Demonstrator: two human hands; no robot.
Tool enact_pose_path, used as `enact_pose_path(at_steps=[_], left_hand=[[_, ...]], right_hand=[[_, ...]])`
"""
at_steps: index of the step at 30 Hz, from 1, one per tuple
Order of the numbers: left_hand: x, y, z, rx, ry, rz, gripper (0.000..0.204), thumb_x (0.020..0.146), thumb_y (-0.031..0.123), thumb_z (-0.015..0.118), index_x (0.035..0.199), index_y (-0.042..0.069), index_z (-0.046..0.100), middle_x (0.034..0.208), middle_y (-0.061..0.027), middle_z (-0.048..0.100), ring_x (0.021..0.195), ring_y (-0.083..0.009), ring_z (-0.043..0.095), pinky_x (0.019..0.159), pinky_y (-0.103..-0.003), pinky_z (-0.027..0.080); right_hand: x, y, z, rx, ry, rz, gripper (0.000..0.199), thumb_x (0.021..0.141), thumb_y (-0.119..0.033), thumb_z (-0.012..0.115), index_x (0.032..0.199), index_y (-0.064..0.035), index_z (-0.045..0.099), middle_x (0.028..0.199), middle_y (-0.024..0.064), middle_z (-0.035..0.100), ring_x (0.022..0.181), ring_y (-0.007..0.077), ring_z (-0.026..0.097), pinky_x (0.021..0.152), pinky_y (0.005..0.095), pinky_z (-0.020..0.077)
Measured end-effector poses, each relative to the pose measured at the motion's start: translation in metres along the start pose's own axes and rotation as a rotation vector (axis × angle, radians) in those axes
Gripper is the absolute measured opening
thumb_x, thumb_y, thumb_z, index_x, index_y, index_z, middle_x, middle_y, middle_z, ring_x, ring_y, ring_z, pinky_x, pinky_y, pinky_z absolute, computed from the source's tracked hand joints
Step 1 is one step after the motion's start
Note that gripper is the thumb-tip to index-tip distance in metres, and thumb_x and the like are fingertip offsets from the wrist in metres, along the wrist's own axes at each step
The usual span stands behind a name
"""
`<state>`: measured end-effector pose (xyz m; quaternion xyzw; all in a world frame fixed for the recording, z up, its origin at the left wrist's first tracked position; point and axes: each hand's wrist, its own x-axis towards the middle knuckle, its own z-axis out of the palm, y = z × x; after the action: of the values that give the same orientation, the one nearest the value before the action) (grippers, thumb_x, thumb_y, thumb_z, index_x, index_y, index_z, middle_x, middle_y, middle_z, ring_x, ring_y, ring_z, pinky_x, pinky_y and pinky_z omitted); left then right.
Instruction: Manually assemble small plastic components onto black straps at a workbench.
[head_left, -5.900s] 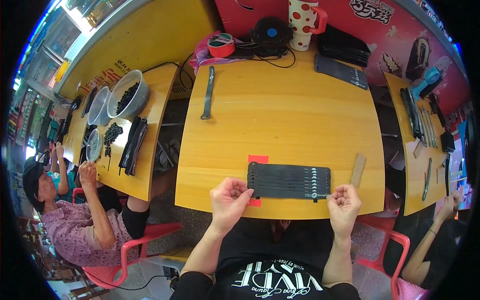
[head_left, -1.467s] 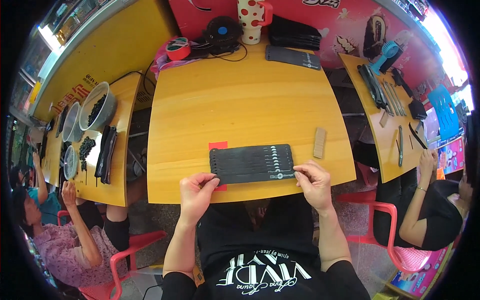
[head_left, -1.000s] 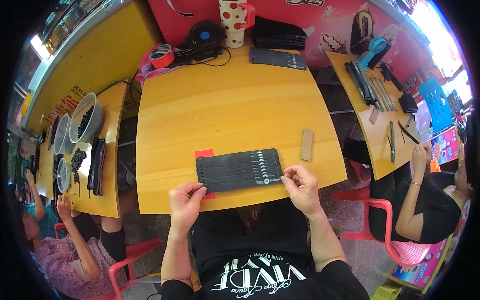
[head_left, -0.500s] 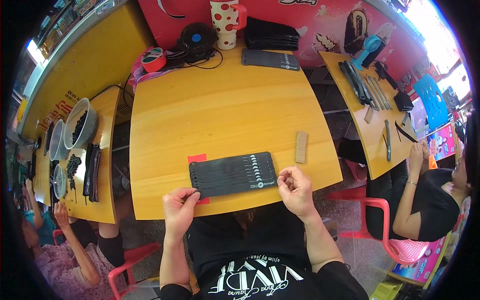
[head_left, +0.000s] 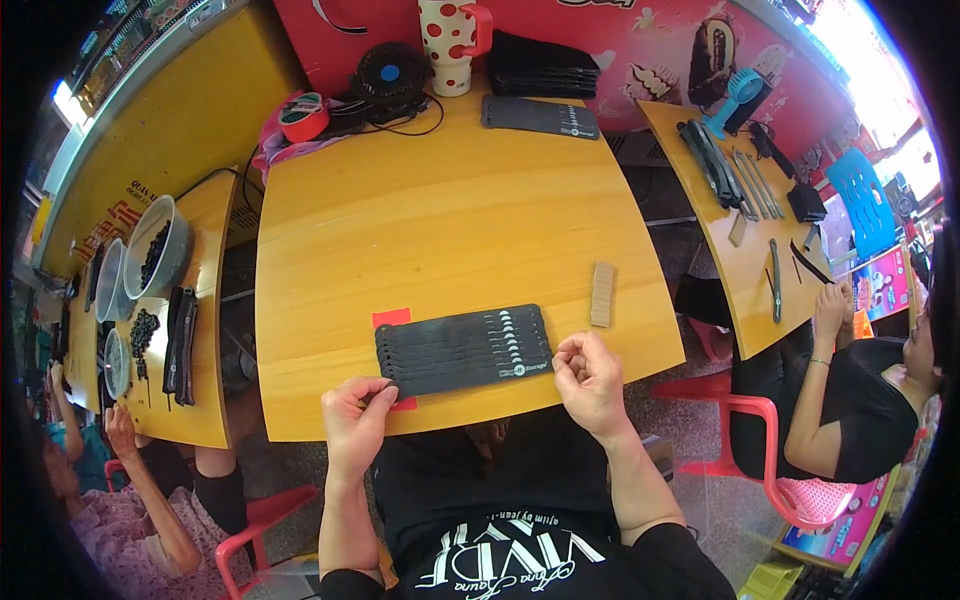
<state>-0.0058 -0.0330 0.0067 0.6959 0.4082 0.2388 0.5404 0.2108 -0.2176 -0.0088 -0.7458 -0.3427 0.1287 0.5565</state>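
one spread strap stack, two fans, three clear tubs

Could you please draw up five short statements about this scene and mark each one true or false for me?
1. The overlapping black strips lie between the left hand and the right hand. True.
2. A beige piece lies on the table, beyond the right hand. True.
3. The left hand is nearer to the beige piece than the right hand. False: the right hand is nearer.
4. A red-spotted tumbler stands near the table's far edge. True.
5. The black fan stands to the right of the tumbler. False: it stands to the tumbler's left.
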Motion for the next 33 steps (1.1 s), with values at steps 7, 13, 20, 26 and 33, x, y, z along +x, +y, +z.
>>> enact_pose_path(at_steps=[7, 13, 20, 26, 33], left_hand=[[0.0004, -0.0024, -0.0003, 0.009, 0.003, -0.007, 0.007, 0.079, -0.005, 0.067, 0.084, -0.007, 0.069, 0.071, -0.008, 0.067, 0.065, -0.0101, 0.06, 0.061, -0.024, 0.047], [0.0009, -0.0031, 0.0002, 0.029, 0.006, 0.009, 0.006, 0.078, -0.005, 0.067, 0.083, -0.007, 0.07, 0.07, -0.0074, 0.067, 0.064, -0.01, 0.06, 0.061, -0.024, 0.047], [0.0004, -0.0001, -0.0005, 0.049, 0.0, 0.013, 0.005, 0.078, -0.005, 0.067, 0.083, -0.006, 0.07, 0.07, -0.0067, 0.066, 0.064, -0.0093, 0.06, 0.06, -0.023, 0.047], [0.0003, 0.0007, -0.0007, 0.027, -0.001, 0.01, 0.006, 0.079, -0.005, 0.067, 0.083, -0.006, 0.07, 0.071, -0.0073, 0.067, 0.064, -0.0091, 0.06, 0.06, -0.023, 0.047], [0.0009, 0.0008, -0.0002, 0.028, -0.006, 0.023, 0.006, 0.079, -0.006, 0.067, 0.083, -0.006, 0.07, 0.071, -0.0077, 0.068, 0.064, -0.009, 0.06, 0.06, -0.023, 0.048]], right_hand=[[0.0, 0.0011, 0.0015, -0.024, 0.016, -0.017, 0.02, 0.079, 0.012, 0.061, 0.09, -0.0024, 0.053, 0.07, -0.0022, 0.053, 0.051, -0.0013, 0.043, 0.044, 0.0172, 0.0308], [-0.0006, 0.0041, 0.0031, -0.039, 0.029, -0.037, 0.021, 0.079, 0.013, 0.061, 0.09, -0.0024, 0.052, 0.07, -0.0018, 0.053, 0.05, -0.001, 0.043, 0.044, 0.0173, 0.0307], [-0.0001, 0.0014, 0.0034, -0.061, 0.037, -0.013, 0.02, 0.077, 0.012, 0.062, 0.088, -0.0019, 0.052, 0.068, 0.001, 0.054, 0.051, 0.0034, 0.048, 0.045, 0.0201, 0.0367], [0.0007, -0.0001, 0.0034, -0.082, 0.036, 0.018, 0.02, 0.075, 0.012, 0.064, 0.086, -0.0019, 0.053, 0.067, 0.0036, 0.054, 0.052, 0.0089, 0.053, 0.048, 0.0233, 0.0428], [0.0006, 0.003, 0.0058, -0.104, 0.057, -0.054, 0.021, 0.076, 0.014, 0.062, 0.085, -0.0024, 0.052, 0.067, -0.0008, 0.052, 0.049, 0.0002, 0.045, 0.043, 0.0183, 0.0323]])
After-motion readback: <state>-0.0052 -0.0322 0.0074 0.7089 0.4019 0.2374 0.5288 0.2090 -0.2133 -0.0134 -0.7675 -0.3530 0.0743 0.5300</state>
